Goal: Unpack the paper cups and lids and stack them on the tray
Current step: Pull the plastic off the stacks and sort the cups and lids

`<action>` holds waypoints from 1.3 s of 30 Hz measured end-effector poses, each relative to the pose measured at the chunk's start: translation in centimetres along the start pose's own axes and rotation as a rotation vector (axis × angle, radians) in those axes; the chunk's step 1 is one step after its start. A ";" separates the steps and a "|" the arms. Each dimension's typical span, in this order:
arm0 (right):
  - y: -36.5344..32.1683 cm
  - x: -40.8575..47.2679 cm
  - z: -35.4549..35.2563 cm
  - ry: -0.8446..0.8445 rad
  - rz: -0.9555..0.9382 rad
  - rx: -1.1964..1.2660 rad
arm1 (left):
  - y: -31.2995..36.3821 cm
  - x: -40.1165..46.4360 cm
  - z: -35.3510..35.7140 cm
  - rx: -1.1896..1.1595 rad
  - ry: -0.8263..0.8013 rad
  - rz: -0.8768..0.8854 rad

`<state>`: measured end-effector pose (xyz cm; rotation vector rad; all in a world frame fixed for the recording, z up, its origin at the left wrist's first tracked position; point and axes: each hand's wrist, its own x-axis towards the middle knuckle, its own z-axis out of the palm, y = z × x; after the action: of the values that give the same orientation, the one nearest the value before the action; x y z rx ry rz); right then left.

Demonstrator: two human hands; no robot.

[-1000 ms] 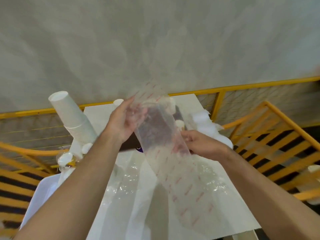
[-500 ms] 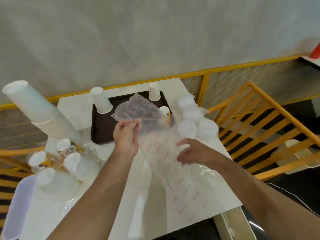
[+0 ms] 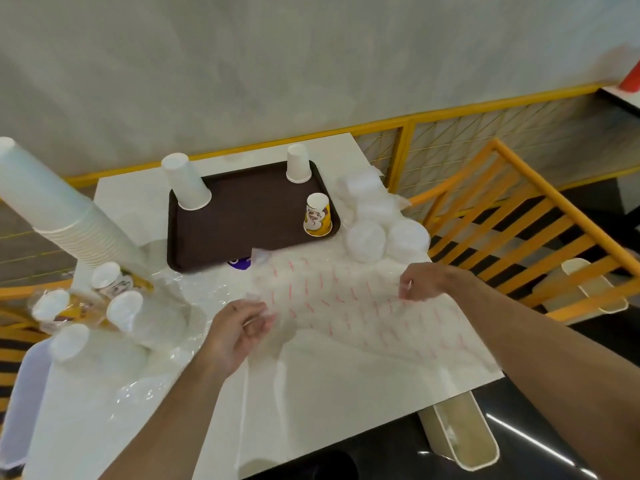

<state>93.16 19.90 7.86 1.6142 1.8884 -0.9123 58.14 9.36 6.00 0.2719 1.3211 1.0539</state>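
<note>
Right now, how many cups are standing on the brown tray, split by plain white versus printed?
Plain white cups: 2, one at the back left and one at the back right of the tray.
Printed yellow cup: 1.
Total: 3, all upside down.

You have a white table filling the lower middle of the frame. At upper centre a dark brown tray lies on it. Right of the tray sit white lids in a loose heap. A clear plastic sleeve with red print lies flat across the centre. Crumpled clear wrap and packed cups lie at left.
</note>
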 end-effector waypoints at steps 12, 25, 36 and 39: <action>1.4 2.7 5.3 0.366 0.137 -0.019 | -1.6 -0.7 -2.6 0.576 0.124 0.110; 0.1 -0.9 13.6 0.448 0.014 0.049 | -6.8 1.7 1.4 1.883 -0.076 0.580; -0.2 -1.4 11.5 0.366 0.075 -0.045 | -4.9 1.1 2.0 1.856 -0.086 0.272; -1.2 -1.7 10.6 0.450 0.068 -0.072 | -4.6 -0.2 1.7 1.771 -0.026 0.350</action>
<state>91.70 10.75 2.38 1.9462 2.1087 -0.4706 61.82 7.38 3.39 1.8333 1.8882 -0.1696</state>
